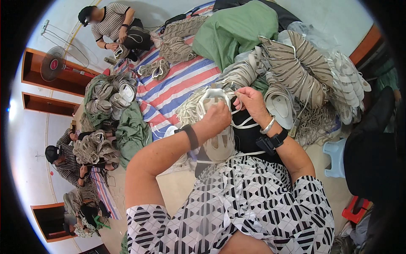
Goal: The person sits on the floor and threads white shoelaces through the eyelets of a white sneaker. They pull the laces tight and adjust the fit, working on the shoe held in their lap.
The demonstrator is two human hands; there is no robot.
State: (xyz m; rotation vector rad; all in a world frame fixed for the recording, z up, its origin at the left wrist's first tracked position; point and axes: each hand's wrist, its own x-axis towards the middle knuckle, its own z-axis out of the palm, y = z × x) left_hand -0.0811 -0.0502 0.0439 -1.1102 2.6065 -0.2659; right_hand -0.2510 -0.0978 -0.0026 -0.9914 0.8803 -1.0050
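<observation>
On my lap lies a beige and white shoe upper (pixel 219 146), its padded collar pointing away from me. My left hand (pixel 216 117) is closed over its top, fingers curled at the eyelet area; they hide exactly what they pinch. Just to the right, my right hand (pixel 252 103) is raised beside the collar, thumb and fingers pinched together on a thin shoelace. A loose white lace (pixel 245 125) loops below it over my dark-covered leg. Left of the upper hangs a bundle of pale laces (pixel 192 106).
Stacked shoe uppers (pixel 296 63) rise at the right, under a green cloth (pixel 237 31) farther back. A striped sheet (pixel 177 91) covers the floor. Other people (pixel 112 25) work at the left near a fan (pixel 53 64). A light-blue stool (pixel 334 156) stands right.
</observation>
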